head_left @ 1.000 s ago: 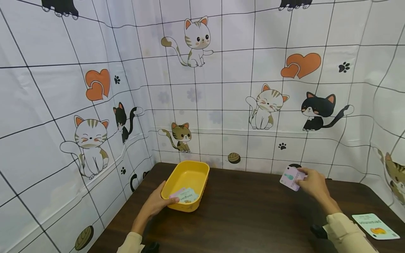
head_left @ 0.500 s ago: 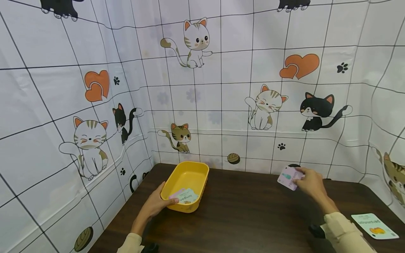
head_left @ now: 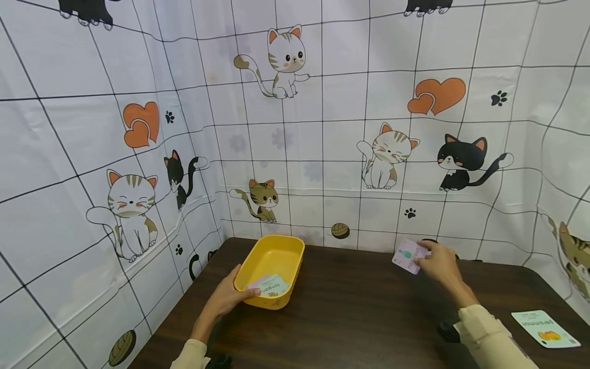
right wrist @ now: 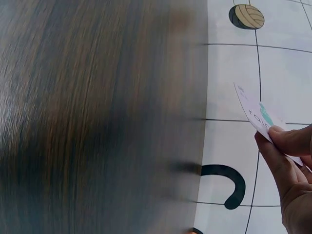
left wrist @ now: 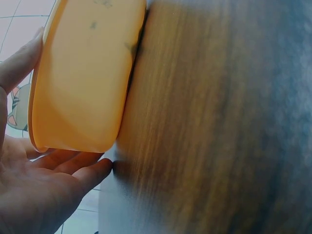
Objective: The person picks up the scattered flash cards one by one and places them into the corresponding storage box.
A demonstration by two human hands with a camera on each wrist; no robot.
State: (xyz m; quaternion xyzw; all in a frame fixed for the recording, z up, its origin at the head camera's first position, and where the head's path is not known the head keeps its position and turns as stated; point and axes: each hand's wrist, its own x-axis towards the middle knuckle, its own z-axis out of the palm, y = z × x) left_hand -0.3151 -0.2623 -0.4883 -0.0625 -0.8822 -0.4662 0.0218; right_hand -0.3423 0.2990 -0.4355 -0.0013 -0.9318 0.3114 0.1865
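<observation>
My left hand (head_left: 227, 297) grips the near left end of a yellow plastic basket (head_left: 282, 256), thumb over the rim. Seen by the left wrist camera, the fingers (left wrist: 92, 173) reach round the end of the basket (left wrist: 80, 83). Inside lie a pale green card marked longan (head_left: 275, 286) and a pink card (head_left: 258, 281) partly under it. Over the far right of the table, my right hand (head_left: 440, 264) pinches a lilac card (head_left: 405, 254) with a teal picture. The right wrist view has this card (right wrist: 253, 105) tilted between thumb and fingers.
A pale green persimmon card (head_left: 546, 329) lies at the table's right edge, beside the right sleeve. The dark wooden table (head_left: 350, 307) ends at a white sheet (head_left: 341, 154) printed with cats, hanging behind and on both sides.
My right hand has moved left with the lilac card, more so in the last half second. The left hand and the basket have stayed in place.
</observation>
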